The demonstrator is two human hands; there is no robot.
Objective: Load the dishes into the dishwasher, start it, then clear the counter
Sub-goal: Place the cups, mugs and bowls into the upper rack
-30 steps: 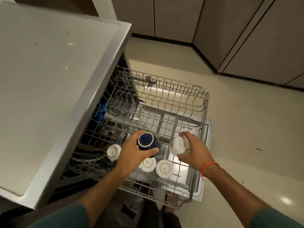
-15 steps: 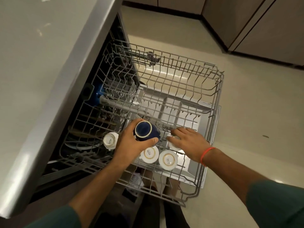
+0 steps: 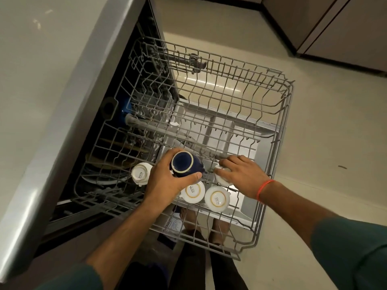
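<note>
Hands, two, both at work over the near side of the pulled-out upper rack (image 3: pixel 278 126). Left hand (image 3: pixel 165 183): fingers and thumb curled round a dark blue mug (image 3: pixel 186 165), carried mouth-down with its pale-ringed base facing up, presumably so wash water will drain out, not pool; the mug sits above the wires, just beyond two seated cups, and appears not yet set down. Right hand (image 3: pixel 240 176): fingers laid over a small white cup (image 3: pixel 222 176), also inverted, pressing or steadying it on the rack floor; whether the fingers actually clasp it cannot be told, since the hand covers most of it. Seated items: white cup, inverted (image 3: pixel 192 191), touching or nearly touching the left hand's heel; white cup, inverted (image 3: pixel 216 198), just beside the first on its right; white cup, tilted (image 3: pixel 141 174), to the left of the left hand, leaning against the tines. All show printed bases upward, grouped in one near row, likely to keep the far part of the rack free for further pieces. Lower level: plates (image 3: pixel 104 178), dimly visible under the rack inside the dishwasher cavity. Countertop (image 3: pixel 41 80): pale slab at left, overhanging the machine. Status, judged: loading still in hand, with starting the machine and clearing the counter not yet begun.
</note>
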